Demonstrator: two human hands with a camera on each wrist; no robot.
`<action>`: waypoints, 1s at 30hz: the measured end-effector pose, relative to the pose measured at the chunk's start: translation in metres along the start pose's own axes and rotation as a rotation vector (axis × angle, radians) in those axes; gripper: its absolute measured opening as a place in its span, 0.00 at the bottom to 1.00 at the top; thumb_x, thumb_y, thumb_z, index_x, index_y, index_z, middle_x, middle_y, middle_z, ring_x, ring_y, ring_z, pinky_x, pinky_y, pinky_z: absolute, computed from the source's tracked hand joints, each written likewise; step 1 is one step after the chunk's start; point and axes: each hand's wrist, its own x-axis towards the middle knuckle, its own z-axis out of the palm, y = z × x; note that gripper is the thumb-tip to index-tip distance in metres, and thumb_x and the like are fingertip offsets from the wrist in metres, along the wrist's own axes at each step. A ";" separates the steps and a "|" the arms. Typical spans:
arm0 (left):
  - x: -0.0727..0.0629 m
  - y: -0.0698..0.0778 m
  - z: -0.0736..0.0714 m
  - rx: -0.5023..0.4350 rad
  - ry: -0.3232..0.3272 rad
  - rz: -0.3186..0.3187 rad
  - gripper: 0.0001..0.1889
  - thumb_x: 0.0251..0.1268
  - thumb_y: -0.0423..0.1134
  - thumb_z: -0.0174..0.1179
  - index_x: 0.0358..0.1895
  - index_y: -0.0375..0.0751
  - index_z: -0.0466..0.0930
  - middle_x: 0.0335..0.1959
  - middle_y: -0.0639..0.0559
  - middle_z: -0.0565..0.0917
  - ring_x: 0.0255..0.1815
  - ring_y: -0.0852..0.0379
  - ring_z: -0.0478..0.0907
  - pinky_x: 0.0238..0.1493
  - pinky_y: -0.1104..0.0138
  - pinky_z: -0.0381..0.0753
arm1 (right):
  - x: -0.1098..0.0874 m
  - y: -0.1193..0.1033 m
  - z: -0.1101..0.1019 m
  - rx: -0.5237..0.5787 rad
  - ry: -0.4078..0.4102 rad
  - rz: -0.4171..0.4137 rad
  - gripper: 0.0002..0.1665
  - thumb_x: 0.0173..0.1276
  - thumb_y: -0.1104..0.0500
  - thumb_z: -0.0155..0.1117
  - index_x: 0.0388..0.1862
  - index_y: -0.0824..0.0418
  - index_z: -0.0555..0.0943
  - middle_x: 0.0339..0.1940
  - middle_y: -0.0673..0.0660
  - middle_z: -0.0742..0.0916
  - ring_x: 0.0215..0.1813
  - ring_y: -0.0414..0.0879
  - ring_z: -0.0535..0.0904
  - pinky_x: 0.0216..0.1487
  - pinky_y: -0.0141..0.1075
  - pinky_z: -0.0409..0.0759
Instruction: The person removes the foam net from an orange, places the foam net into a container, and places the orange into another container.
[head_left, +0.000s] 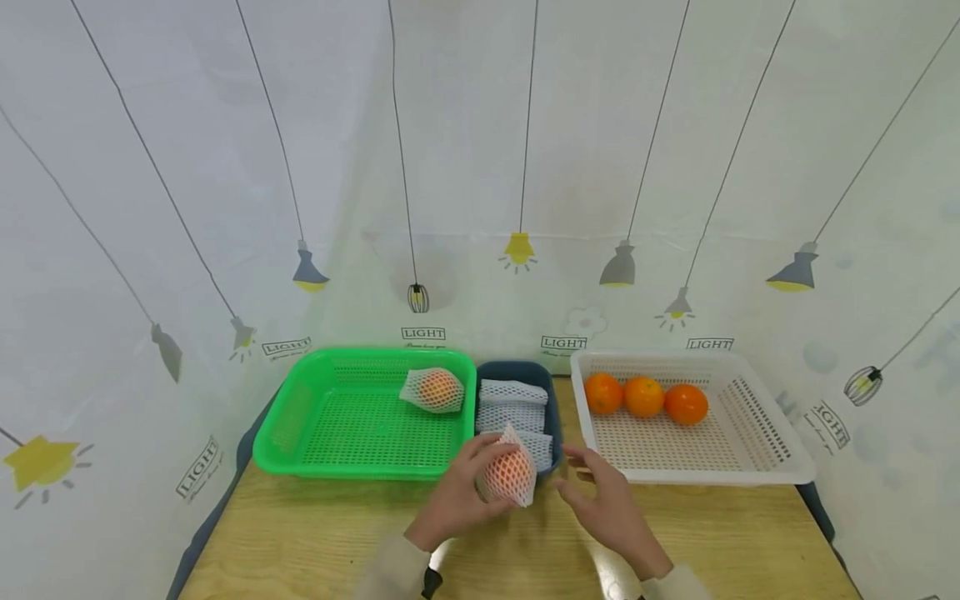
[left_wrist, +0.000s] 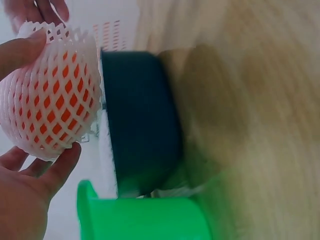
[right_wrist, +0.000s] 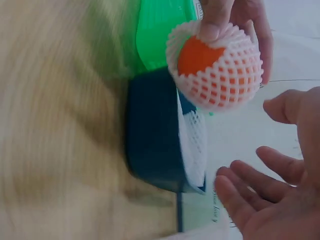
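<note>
An orange point(head_left: 510, 475) wrapped in a white foam net sleeve point(left_wrist: 56, 102) is held in my left hand point(head_left: 463, 492), thumb on one side and fingers on the other. In the right wrist view a patch of bare orange peel shows through the sleeve's opening. My right hand point(head_left: 609, 507) is apart from the fruit, to its right, with fingers spread and nothing in them. Behind the held orange stands a dark blue bin point(right_wrist: 152, 130) with several folded foam net sleeves point(head_left: 513, 393) in it.
To the left, a green basket point(head_left: 292, 425) holds one net-wrapped orange point(head_left: 435, 389). A white basket point(head_left: 772, 425) on the right contains three bare oranges point(head_left: 643, 397) in a row. All stand on a wooden table point(head_left: 300, 533) before a lamp-printed backdrop point(head_left: 480, 167).
</note>
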 end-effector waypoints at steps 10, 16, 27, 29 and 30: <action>-0.014 -0.004 0.024 0.097 -0.002 0.078 0.42 0.46 0.43 0.82 0.70 0.58 0.74 0.72 0.47 0.71 0.71 0.47 0.71 0.63 0.55 0.83 | -0.005 0.012 0.030 0.322 -0.130 0.221 0.36 0.72 0.52 0.69 0.73 0.65 0.70 0.70 0.65 0.79 0.62 0.57 0.82 0.58 0.39 0.84; -0.024 -0.004 0.033 0.066 -0.002 0.122 0.42 0.45 0.41 0.82 0.69 0.57 0.75 0.72 0.47 0.70 0.72 0.46 0.70 0.64 0.54 0.82 | -0.009 0.013 0.038 0.409 -0.190 0.218 0.38 0.72 0.53 0.69 0.75 0.62 0.68 0.70 0.65 0.78 0.65 0.58 0.80 0.56 0.36 0.84; -0.038 -0.012 0.053 0.105 -0.054 0.150 0.46 0.41 0.42 0.84 0.70 0.59 0.73 0.73 0.53 0.70 0.73 0.50 0.70 0.66 0.55 0.81 | -0.022 0.021 0.049 0.410 -0.286 0.235 0.36 0.70 0.55 0.71 0.72 0.65 0.70 0.64 0.67 0.82 0.58 0.54 0.82 0.46 0.32 0.84; -0.041 -0.012 0.053 0.085 -0.067 0.125 0.48 0.41 0.42 0.84 0.71 0.60 0.72 0.75 0.54 0.68 0.74 0.50 0.69 0.66 0.54 0.80 | -0.024 0.021 0.050 0.428 -0.248 0.245 0.36 0.67 0.57 0.73 0.70 0.67 0.72 0.63 0.67 0.82 0.57 0.54 0.83 0.46 0.32 0.84; -0.042 -0.012 0.053 0.078 -0.068 0.119 0.48 0.41 0.42 0.84 0.72 0.59 0.71 0.75 0.54 0.68 0.74 0.50 0.69 0.67 0.54 0.80 | -0.025 0.020 0.051 0.434 -0.228 0.250 0.36 0.66 0.58 0.74 0.69 0.68 0.72 0.63 0.68 0.82 0.57 0.54 0.83 0.46 0.32 0.84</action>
